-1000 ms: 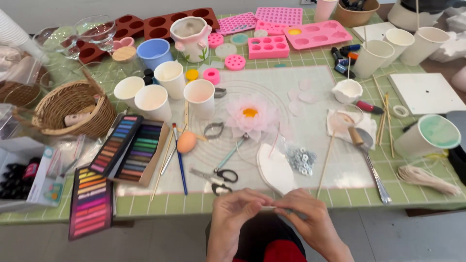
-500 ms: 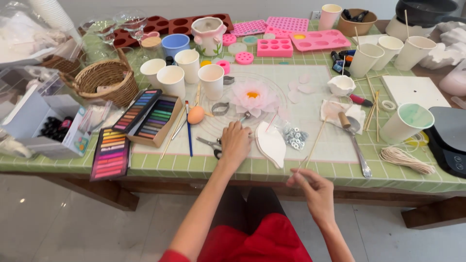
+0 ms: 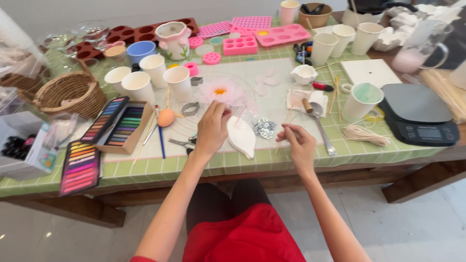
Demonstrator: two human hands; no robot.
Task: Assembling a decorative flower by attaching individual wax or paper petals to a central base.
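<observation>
Just beyond the left hand [image 3: 212,130] lies a pink flower [image 3: 222,91] with a yellow centre; its fingers reach toward the petals, though whether they pinch anything cannot be told. Right of those fingers rests a white leaf-shaped mould [image 3: 241,136] on the tabletop [image 3: 160,165]. Further right, the right hand [image 3: 298,144] grasps a thin wooden stick [image 3: 288,116], near a pile of small silver rings [image 3: 264,127]
</observation>
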